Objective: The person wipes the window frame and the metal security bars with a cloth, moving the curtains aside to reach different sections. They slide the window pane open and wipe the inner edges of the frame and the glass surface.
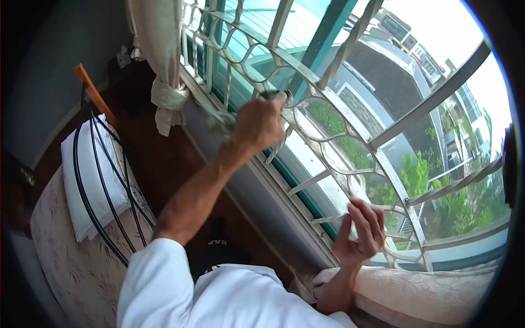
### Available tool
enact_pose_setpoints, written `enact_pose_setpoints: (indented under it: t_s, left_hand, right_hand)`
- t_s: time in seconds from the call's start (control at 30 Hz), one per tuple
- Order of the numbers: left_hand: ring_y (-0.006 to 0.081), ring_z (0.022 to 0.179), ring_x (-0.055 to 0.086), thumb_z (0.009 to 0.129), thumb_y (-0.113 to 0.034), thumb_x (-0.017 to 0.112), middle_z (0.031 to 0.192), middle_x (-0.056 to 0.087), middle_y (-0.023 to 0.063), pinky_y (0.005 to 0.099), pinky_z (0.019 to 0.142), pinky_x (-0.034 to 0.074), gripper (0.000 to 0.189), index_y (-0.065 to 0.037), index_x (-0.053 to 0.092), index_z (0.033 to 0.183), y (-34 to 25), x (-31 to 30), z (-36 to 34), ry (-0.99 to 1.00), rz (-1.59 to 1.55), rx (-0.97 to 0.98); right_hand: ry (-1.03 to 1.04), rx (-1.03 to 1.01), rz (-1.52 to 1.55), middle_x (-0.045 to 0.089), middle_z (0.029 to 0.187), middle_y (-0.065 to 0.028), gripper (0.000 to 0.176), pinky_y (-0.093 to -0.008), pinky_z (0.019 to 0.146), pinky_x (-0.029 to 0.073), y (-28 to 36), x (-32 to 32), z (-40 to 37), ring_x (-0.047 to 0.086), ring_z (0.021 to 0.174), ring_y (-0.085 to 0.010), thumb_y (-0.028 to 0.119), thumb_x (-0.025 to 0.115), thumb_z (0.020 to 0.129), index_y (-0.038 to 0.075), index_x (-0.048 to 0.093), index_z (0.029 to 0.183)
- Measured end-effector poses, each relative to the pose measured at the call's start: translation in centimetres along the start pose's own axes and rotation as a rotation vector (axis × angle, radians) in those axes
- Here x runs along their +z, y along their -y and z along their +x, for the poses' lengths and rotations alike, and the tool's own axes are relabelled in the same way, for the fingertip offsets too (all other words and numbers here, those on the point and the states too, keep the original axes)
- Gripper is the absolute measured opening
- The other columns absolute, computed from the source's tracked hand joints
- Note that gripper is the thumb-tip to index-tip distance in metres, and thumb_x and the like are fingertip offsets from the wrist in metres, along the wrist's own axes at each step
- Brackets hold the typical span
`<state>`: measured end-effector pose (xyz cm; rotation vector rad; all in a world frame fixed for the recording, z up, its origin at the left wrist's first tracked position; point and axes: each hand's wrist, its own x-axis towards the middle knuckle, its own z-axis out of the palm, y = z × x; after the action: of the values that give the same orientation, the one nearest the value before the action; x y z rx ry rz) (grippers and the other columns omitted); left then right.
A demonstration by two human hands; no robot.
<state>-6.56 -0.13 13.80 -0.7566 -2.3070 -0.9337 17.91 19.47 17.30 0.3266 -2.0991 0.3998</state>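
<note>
My left hand (260, 124) is closed at the white window grille (334, 100), its fist against the curved metalwork. A greyish-green cloth (221, 121), smeared by motion, hangs out beside the wrist, and a dark bit of it shows by the fingers. How the cloth wraps the bar is hidden. Lower down, my right hand (361, 232) has its fingers and thumb curled about a bar of the same grille, with no other thing visible in it.
Behind the grille are a green-framed sliding window (322, 41) and a sill (284, 188). A knotted curtain (169, 98) hangs left, another curtain (421, 292) lower right. On the left stands a bed (52, 218) with a white pillow (90, 175) and black metal rails (82, 164).
</note>
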Motion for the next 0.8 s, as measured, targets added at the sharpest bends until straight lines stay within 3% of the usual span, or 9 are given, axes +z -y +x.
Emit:
enact_pose_setpoints:
  t_s: [0.03,0.13,0.2,0.27,0.33,0.53,0.6,0.73,0.8]
  left_hand:
    - [0.0416,0.069,0.071,0.080,-0.007,0.058,0.076,0.069,0.0279,0.0486,0.065,0.057,0.051,-0.003,0.067,0.130,-1.8,-0.8,-0.7,-0.018,-0.038,-0.048]
    - [0.0426,0.071,0.070,0.081,-0.010,0.058,0.080,0.069,0.0284,0.0477,0.068,0.057,0.050,-0.002,0.068,0.129,-1.2,-2.3,-0.1,0.142,0.108,-0.050]
    - [0.0431,0.071,0.069,0.081,-0.010,0.058,0.082,0.071,0.0266,0.0475,0.068,0.056,0.048,0.000,0.067,0.128,1.0,-0.7,0.2,0.039,-0.017,0.017]
    - [0.0390,0.064,0.068,0.082,-0.008,0.058,0.084,0.070,0.0276,0.0439,0.061,0.054,0.048,0.003,0.066,0.128,1.6,-0.2,0.2,0.009,-0.216,-0.064]
    - [0.0227,0.058,0.065,0.082,-0.005,0.055,0.080,0.066,0.0292,0.0342,0.058,0.051,0.051,0.008,0.061,0.131,-0.5,0.2,-1.7,0.020,-0.427,-0.147]
    - [0.0172,0.057,0.059,0.085,-0.005,0.056,0.075,0.062,0.0237,0.0346,0.054,0.047,0.051,0.007,0.059,0.134,1.4,-2.6,-3.3,-0.206,-0.740,-0.043]
    - [0.0378,0.057,0.066,0.083,-0.006,0.057,0.070,0.065,0.0256,0.0445,0.057,0.051,0.053,0.007,0.059,0.135,3.2,-4.5,-0.4,-0.122,-0.453,-0.152]
    - [0.0319,0.056,0.067,0.083,-0.003,0.059,0.073,0.069,0.0193,0.0459,0.055,0.052,0.055,0.000,0.060,0.138,6.7,-3.1,1.6,0.105,0.226,0.064]
    - [0.0309,0.057,0.068,0.083,-0.005,0.059,0.073,0.069,0.0234,0.0467,0.056,0.052,0.052,0.003,0.063,0.134,10.0,-3.0,2.9,0.102,0.155,0.069]
  right_hand:
    - [0.002,0.006,0.018,0.075,0.100,-0.0170,0.033,-0.0363,0.072,0.055,0.9,1.4,0.9,0.069,0.082,-0.0306,-0.011,0.070,0.068,0.000,0.075,0.100]
    - [0.078,-0.021,0.051,0.074,0.108,-0.0165,0.036,-0.0387,0.077,0.056,2.8,5.2,4.3,0.069,0.088,-0.0341,-0.006,0.073,0.070,0.001,0.073,0.105]
    - [0.137,-0.025,-0.028,0.072,0.115,-0.0177,0.040,-0.0419,0.084,0.056,3.0,7.2,6.2,0.068,0.097,-0.0363,-0.002,0.073,0.072,0.000,0.071,0.112]
    - [0.159,0.015,-0.058,0.069,0.119,-0.0205,0.044,-0.0439,0.089,0.055,3.2,8.9,7.1,0.066,0.105,-0.0382,0.000,0.071,0.075,-0.003,0.067,0.119]
    - [0.193,0.019,-0.135,0.068,0.121,-0.0216,0.045,-0.0447,0.091,0.054,3.5,10.3,7.8,0.065,0.108,-0.0391,0.001,0.071,0.076,-0.005,0.066,0.120]
    - [0.208,0.062,-0.181,0.067,0.122,-0.0231,0.048,-0.0456,0.093,0.053,4.0,13.0,8.2,0.063,0.109,-0.0411,0.006,0.072,0.076,-0.006,0.064,0.122]
    - [0.147,0.174,-0.205,0.067,0.121,-0.0214,0.045,-0.0456,0.092,0.053,5.2,13.7,8.7,0.064,0.107,-0.0404,0.007,0.072,0.078,-0.006,0.065,0.120]
    - [0.236,0.275,-0.357,0.067,0.117,-0.0225,0.045,-0.0459,0.089,0.053,5.1,14.5,8.6,0.063,0.105,-0.0402,0.010,0.073,0.078,-0.007,0.064,0.119]
    - [0.250,0.284,-0.365,0.066,0.118,-0.0235,0.046,-0.0467,0.089,0.053,5.3,14.7,8.2,0.061,0.108,-0.0409,0.009,0.074,0.077,-0.008,0.064,0.119]
